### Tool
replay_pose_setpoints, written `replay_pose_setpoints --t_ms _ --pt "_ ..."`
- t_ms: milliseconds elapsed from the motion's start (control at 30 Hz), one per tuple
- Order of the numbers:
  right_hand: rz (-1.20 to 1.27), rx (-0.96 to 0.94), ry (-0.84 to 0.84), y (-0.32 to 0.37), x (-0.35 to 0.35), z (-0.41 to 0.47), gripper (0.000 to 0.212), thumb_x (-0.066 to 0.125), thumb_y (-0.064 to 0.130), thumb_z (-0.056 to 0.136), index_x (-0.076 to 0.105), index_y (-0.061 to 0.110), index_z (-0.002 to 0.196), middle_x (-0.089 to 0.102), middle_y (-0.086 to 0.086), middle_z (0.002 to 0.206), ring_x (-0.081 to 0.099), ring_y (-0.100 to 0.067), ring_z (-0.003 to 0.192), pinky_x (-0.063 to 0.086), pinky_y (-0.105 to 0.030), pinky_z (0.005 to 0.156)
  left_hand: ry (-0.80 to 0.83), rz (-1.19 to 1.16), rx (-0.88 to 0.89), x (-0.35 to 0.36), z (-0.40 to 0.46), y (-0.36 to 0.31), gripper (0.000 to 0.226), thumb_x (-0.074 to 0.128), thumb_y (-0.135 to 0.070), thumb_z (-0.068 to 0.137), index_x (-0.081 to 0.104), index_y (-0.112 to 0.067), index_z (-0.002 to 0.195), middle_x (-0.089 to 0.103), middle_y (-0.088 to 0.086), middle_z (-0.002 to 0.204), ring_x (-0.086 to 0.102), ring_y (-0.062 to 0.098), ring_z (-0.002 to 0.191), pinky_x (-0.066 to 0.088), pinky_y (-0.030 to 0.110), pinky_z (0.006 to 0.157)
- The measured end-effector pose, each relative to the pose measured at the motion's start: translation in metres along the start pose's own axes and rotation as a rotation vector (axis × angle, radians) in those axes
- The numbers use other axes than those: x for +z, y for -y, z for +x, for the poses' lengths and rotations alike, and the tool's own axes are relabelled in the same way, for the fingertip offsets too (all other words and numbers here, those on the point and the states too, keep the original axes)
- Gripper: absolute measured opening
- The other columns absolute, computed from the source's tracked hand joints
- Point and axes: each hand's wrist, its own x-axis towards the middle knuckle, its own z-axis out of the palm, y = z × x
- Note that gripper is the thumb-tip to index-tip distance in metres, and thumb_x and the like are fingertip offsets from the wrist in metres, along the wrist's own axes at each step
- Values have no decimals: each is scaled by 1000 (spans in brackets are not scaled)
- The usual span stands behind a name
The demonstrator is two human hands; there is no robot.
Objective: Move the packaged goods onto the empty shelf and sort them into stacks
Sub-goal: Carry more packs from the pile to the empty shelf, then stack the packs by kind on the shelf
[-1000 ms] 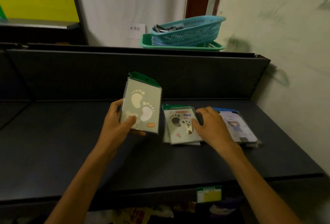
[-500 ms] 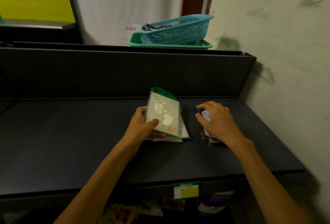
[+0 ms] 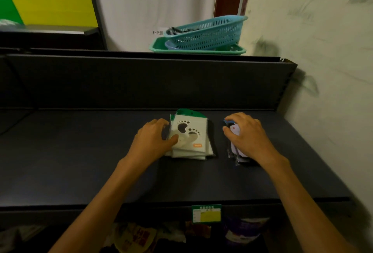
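A stack of white footprint packages with green tops lies flat on the dark shelf. My left hand grips the stack's left edge, thumb on the top package. To the right, apart from it, lies a second stack of blue-topped packages in clear wrap. My right hand rests on top of that stack and covers most of it.
Behind the shelf's back panel a blue basket sits in a green tray. A wall bounds the shelf on the right. A green-and-yellow price tag hangs on the front edge, with more goods below.
My left hand has laid the upright footprint package down flat onto its stack. My right hand moved from the footprint stack to the blue-topped stack and stays on it.
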Motion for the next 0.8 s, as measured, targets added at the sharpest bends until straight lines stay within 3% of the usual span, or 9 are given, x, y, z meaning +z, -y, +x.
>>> replay_pose_setpoints --t_ms 100,233,433,800 --pt "-3 -34 41 14 7 3 36 57 37 90 55 23 124 56 2 128 49 -17 118 33 -33 100 2 140 20 -17 -7 11 60 61 -47 85 43 -24 137 47 1 138 42 21 126 41 39 97" --pt "11 -101 116 42 21 6 40 56 39 91 53 23 127 53 2 132 46 -19 119 31 -33 98 -8 277 29 -32 -25 37 60 57 -47 88 41 -20 139 46 2 139 36 25 128 40 42 98" --pt "39 -178 176 103 46 9 36 56 38 91 54 23 124 57 3 124 50 -19 117 31 -32 97 -16 279 -64 -66 -54 85 60 56 -46 89 38 -20 140 44 2 140 36 25 129 40 42 98" --pt "24 -266 327 269 93 -16 44 49 43 95 45 25 135 45 3 141 41 -19 127 28 -35 107 -83 307 -155 -150 -136 217 58 53 -47 91 36 -24 141 42 -2 141 34 23 130 37 41 101"
